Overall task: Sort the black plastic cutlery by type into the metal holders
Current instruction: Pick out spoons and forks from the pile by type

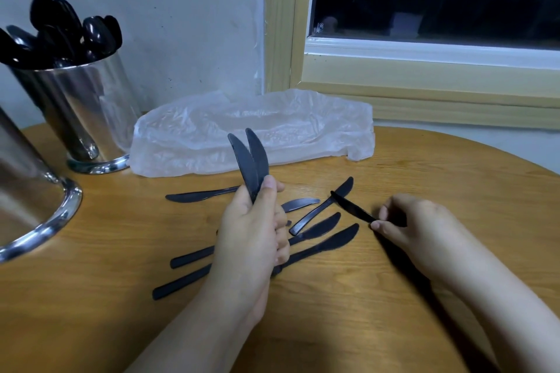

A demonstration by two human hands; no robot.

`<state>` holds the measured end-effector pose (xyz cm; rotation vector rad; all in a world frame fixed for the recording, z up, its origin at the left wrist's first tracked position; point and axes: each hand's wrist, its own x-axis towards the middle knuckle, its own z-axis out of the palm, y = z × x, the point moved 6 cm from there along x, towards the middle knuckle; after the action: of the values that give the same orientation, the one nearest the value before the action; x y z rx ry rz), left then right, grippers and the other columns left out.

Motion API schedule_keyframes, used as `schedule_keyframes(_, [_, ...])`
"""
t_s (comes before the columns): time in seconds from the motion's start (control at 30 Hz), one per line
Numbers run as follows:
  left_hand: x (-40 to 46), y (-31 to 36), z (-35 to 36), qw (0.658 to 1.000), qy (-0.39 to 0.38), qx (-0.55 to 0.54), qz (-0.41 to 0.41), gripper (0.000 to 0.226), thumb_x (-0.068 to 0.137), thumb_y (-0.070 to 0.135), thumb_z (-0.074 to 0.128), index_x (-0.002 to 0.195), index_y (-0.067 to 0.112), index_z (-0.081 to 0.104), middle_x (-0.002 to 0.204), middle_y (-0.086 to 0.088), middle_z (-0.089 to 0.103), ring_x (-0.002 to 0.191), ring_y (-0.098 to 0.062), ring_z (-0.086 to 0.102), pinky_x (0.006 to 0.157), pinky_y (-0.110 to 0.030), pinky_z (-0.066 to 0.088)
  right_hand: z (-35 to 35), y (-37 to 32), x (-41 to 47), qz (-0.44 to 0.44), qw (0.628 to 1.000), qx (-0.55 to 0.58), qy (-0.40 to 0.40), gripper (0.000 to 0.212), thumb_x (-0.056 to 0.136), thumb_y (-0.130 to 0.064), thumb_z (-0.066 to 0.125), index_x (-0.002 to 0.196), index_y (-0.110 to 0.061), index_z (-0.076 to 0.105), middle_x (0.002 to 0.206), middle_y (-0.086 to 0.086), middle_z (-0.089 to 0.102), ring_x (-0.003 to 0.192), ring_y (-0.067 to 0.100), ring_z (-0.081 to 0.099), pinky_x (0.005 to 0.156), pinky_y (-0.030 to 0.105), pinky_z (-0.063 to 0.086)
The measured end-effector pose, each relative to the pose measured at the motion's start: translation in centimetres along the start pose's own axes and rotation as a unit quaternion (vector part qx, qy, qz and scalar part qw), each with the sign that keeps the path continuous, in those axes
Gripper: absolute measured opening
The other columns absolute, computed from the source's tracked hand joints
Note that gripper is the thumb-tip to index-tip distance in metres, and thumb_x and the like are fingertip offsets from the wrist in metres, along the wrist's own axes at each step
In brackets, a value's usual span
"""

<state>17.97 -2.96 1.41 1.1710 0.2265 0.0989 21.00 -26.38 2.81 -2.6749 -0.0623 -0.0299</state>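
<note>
Upright from left hand [251, 230], two knives [250, 157]

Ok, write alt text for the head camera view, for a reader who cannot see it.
A person's left hand grips two black plastic knives upright while the right hand pinches another knife by its handle, above more loose knives on a wooden table. At the back left stands a metal holder full of black spoons, beside a crumpled clear plastic bag.

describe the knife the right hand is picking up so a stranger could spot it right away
On the wooden table, right of the loose knives, find the right hand. Its fingertips pinch one knife, the only one raised off the table there.
</note>
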Motion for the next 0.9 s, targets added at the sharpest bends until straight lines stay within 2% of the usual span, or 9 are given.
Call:
schedule_keyframes(0.1, [-0.3, -0.1, 0.0, 1.0, -0.008, 0.017, -0.01, 0.026, 0.104, 0.035, 0.054, 0.109, 0.013, 0.066, 0.058, 0.002, 0.033, 0.045, -0.011, 0.028, 0.039, -0.024, 0.024, -0.5, -0.6, -0.2, -0.008, 0.996, 0.076, 0.051, 0.012, 0.09, -0.027, 0.073, 0.097, -0.032, 0.064, 0.078, -0.013, 0.066, 0.076, 0.0, 0.059, 0.065, 0.007, 0.04])
schedule_keyframes(0.2, [-0.7, -0.2, 0.3, 0.999, -0.029, 0.027, -0.02, 0.026, 0.1, 0.039, 0.059, 0.109, 0.017, 0.07, 0.06, 0.003, 0.032, 0.048, -0.01, 0.028, 0.044, -0.025, 0.025, -1.3, -3.0, -1.2, -0.043, 0.965, 0.239, 0.102, 0.01, 0.087, -0.022, 0.076, 0.09, -0.03, 0.072, 0.075, -0.012, 0.069, 0.067, 0.001, 0.059, 0.064, 0.01, 0.043])
schedule_keyframes(0.33, [-0.9, -0.3, 0.9, 0.997, -0.057, 0.059, -0.012, 0.023, 0.096, 0.039, 0.067, 0.097, 0.017, 0.073, 0.058, 0.003, 0.034, 0.049, -0.012, 0.029, 0.045, -0.025, 0.028, 1.5, -7.5, -3.3, -0.098, 0.93, 0.354, -0.002, 0.012, 0.079, -0.015, 0.081, 0.084, -0.023, 0.074, 0.074, -0.004, 0.07, 0.066, 0.002, 0.06, 0.065, 0.011, 0.046])
schedule_keyframes(0.4, [-1.1, 0.0, 0.9, 0.995, -0.053, 0.081, 0.007, 0.024, 0.099, 0.037, 0.064, 0.089, 0.018, 0.074, 0.053, 0.005, 0.037, 0.047, -0.012, 0.031, 0.046, -0.026, 0.03, 2.3, -8.0, -3.5, -0.107, 0.926, 0.363, -0.001, 0.009, 0.082, -0.017, 0.079, 0.083, -0.024, 0.074, 0.075, -0.007, 0.072, 0.066, 0.0, 0.061, 0.065, 0.01, 0.044])
schedule_keyframes(0.53, [-0.6, 2.6, -0.5, 0.985, 0.021, 0.146, 0.092, 0.042, 0.102, 0.046, 0.053, 0.071, 0.019, 0.063, 0.053, 0.003, 0.045, 0.05, -0.016, 0.044, 0.056, -0.037, 0.04, 1.6, -6.8, -2.4, -0.154, 0.961, 0.22, 0.068, 0.002, 0.087, -0.033, 0.072, 0.086, -0.031, 0.072, 0.085, -0.014, 0.067, 0.076, 0.007, 0.06, 0.068, 0.012, 0.041])
schedule_keyframes(0.6, [-0.2, 4.5, -2.3, 0.976, 0.073, 0.141, 0.149, 0.047, 0.105, 0.046, 0.048, 0.067, 0.02, 0.059, 0.055, 0.002, 0.054, 0.054, -0.021, 0.054, 0.065, -0.04, 0.049, 1.8, -5.8, -1.8, -0.172, 0.975, 0.134, 0.037, 0.005, 0.088, -0.032, 0.072, 0.092, -0.034, 0.07, 0.093, -0.016, 0.062, 0.088, 0.008, 0.059, 0.077, 0.014, 0.042])
schedule_keyframes(0.67, [0.0, 6.1, -4.2, 0.972, 0.094, 0.111, 0.183, 0.042, 0.107, 0.042, 0.045, 0.074, 0.017, 0.054, 0.053, 0.004, 0.045, 0.047, -0.019, 0.047, 0.056, -0.035, 0.048, 1.9, -4.6, -1.5, -0.181, 0.98, 0.08, -0.007, 0.014, 0.086, -0.037, 0.072, 0.1, -0.036, 0.068, 0.098, -0.02, 0.059, 0.097, 0.007, 0.058, 0.088, 0.023, 0.044])
schedule_keyframes(0.73, [0.0, 6.6, -6.0, 0.973, 0.097, 0.102, 0.183, 0.031, 0.106, 0.036, 0.051, 0.082, 0.016, 0.049, 0.056, 0.005, 0.036, 0.045, -0.012, 0.036, 0.044, -0.028, 0.037, 2.1, -3.8, -1.4, -0.174, 0.984, 0.034, -0.037, 0.023, 0.083, -0.045, 0.07, 0.104, -0.04, 0.065, 0.103, -0.024, 0.055, 0.103, 0.005, 0.054, 0.095, 0.034, 0.045])
schedule_keyframes(0.9, [-0.4, 3.5, -6.4, 0.966, 0.027, 0.223, 0.125, 0.026, 0.098, 0.035, 0.066, 0.078, 0.02, 0.058, 0.056, 0.008, 0.042, 0.05, -0.014, 0.038, 0.053, -0.032, 0.032, 2.9, -3.4, -1.0, -0.155, 0.985, -0.016, -0.074, 0.014, 0.086, -0.045, 0.069, 0.096, -0.045, 0.059, 0.106, -0.023, 0.051, 0.106, 0.01, 0.048, 0.099, 0.048, 0.042])
